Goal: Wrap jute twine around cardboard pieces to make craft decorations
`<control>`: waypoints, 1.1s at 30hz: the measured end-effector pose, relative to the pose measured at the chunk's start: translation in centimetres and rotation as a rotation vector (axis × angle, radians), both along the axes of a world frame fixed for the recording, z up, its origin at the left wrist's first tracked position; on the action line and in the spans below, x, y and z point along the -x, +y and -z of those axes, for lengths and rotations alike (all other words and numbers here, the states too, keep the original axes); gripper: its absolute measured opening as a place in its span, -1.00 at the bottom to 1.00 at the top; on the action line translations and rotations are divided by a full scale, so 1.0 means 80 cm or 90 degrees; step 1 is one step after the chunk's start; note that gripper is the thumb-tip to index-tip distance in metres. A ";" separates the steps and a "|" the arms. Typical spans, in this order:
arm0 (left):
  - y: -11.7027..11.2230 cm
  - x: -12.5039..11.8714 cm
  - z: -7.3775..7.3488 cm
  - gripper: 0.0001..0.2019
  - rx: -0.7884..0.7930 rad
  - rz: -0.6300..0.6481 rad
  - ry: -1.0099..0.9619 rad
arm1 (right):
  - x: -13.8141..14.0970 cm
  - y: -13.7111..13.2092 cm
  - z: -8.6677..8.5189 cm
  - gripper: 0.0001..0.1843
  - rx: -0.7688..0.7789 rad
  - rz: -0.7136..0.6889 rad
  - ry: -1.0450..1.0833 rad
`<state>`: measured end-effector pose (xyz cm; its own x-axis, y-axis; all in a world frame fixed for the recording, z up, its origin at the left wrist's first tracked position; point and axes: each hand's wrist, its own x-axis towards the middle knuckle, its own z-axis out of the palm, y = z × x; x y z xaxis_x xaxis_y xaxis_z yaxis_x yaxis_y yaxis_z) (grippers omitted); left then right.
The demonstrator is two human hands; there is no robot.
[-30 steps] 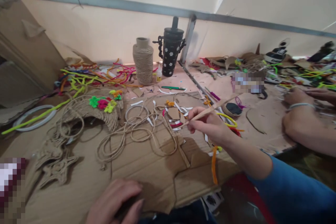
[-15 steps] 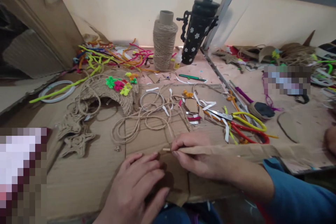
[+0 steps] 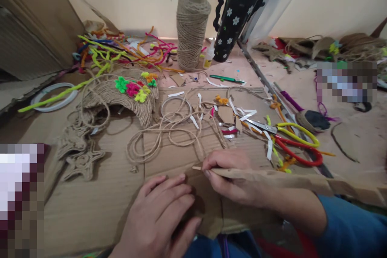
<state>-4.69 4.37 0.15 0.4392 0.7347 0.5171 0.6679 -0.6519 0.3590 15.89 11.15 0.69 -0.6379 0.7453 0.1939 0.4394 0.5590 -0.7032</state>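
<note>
My right hand (image 3: 229, 175) pinches a thin pale stick (image 3: 197, 168) between thumb and fingers, its tip poking out to the left. From the same pinch a long brown paper strip (image 3: 290, 176) runs back over my forearm to the right; whether it is joined to the stick cannot be made out. My left hand (image 3: 163, 213) rests palm down, fingers stretched, on a piece of brown cardboard (image 3: 208, 213) just left of the stick. Jute cord (image 3: 181, 144) lies in loose loops beyond both hands, one end reaching near my right fingers.
Scissors (image 3: 273, 129) with yellow and red handles lie to the right. A jute-wrapped crescent (image 3: 123, 92) with bright flowers and a jute star (image 3: 86, 161) are on the left. Behind stand a twine spool (image 3: 192, 32), a small glue bottle (image 3: 208, 56) and a black flowered tumbler (image 3: 234, 20).
The camera view has shifted closer and lower. My right hand, with the stick, sits slightly farther right of my left hand. Both hands keep the same pose.
</note>
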 end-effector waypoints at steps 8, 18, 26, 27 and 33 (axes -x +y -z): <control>0.001 -0.001 0.003 -0.85 0.004 -0.001 0.005 | -0.005 -0.003 -0.002 -0.87 0.047 -0.056 0.009; 0.003 0.000 0.001 -0.86 0.004 0.005 0.006 | -0.014 -0.004 0.001 -0.87 0.058 -0.048 -0.004; 0.002 -0.002 0.000 -0.87 -0.005 0.003 -0.014 | -0.003 -0.003 0.005 -0.83 0.066 -0.105 0.009; 0.003 -0.002 0.001 -0.87 -0.008 0.004 -0.017 | -0.002 -0.002 0.006 -0.82 0.056 -0.107 0.008; 0.002 0.001 0.006 -0.87 -0.010 0.008 -0.006 | -0.008 0.004 -0.003 -0.87 0.004 -0.053 0.033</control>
<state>-4.75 4.54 -0.36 0.4431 0.7207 0.5331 0.6567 -0.6658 0.3543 16.52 11.48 0.91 -0.6864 0.6918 0.2240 0.3547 0.5874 -0.7274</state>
